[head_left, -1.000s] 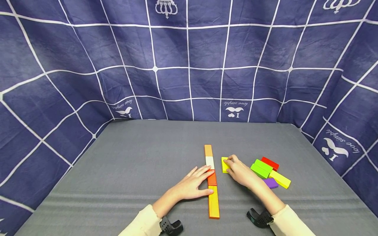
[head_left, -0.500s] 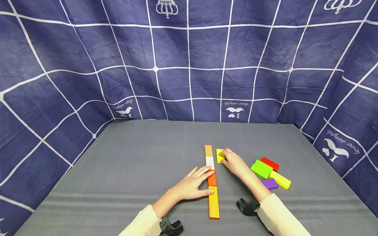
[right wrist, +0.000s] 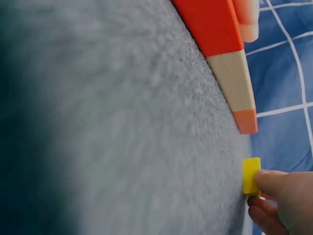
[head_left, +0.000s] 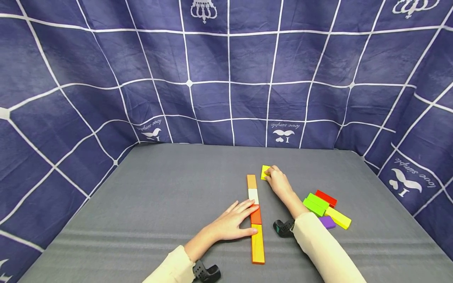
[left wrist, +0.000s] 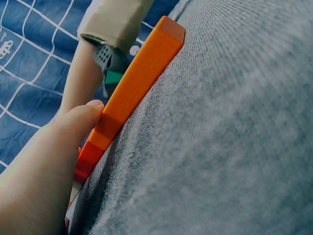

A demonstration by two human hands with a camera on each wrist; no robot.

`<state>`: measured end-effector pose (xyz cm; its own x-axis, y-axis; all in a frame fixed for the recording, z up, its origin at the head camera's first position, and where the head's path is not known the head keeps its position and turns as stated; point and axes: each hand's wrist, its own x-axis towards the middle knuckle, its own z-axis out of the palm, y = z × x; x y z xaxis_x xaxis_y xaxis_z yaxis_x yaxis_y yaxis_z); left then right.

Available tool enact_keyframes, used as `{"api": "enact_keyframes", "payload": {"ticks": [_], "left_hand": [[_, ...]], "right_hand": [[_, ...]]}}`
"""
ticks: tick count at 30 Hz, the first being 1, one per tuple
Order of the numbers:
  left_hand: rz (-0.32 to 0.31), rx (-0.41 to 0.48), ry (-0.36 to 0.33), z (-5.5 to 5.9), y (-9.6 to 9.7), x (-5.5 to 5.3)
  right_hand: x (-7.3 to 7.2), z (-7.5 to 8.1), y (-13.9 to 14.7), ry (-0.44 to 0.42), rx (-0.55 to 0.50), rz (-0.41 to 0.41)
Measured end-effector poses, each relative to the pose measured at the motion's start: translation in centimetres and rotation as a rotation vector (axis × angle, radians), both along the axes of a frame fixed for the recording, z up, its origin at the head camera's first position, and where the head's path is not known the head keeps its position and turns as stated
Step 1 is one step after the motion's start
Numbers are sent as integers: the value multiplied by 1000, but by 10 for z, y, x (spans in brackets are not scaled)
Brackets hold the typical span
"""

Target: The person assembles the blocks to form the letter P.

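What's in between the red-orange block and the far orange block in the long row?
A whitish block lies there, end to end with the red-orange block and the far orange block. The head and right wrist views both show it.

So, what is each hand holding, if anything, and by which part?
The right hand pinches a small yellow rectangular block by its right side. The left hand holds nothing; it rests on a row of coloured rectangular blocks.

Room left, obstruction right
Grey cloth surface point(head_left: 170, 184) lies open left of the bare left hand point(head_left: 233, 224); cream-sleeved right arm point(head_left: 325, 247) bars the lane right of 4 coloured rectangular blocks point(head_left: 256, 217) in line.
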<state>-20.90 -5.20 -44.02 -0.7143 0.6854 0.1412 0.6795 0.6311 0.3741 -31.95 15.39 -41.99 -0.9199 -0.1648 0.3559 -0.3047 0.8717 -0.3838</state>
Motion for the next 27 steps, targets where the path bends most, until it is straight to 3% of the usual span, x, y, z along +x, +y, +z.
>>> {"api": "enact_keyframes", "payload": {"ticks": [5, 10, 17, 27], "left_hand": [[3, -3, -8, -1, 0, 0], [4, -5, 1, 0, 0, 0], [7, -6, -16, 0, 0, 0], [0, -1, -18, 0, 0, -1]], "right_hand": [[-10, -1, -6, -32, -20, -12], [-15, 0, -16, -90, 41, 88], [-10, 4, -24, -171, 56, 210], [-3, 1, -28, -173, 44, 220]]}}
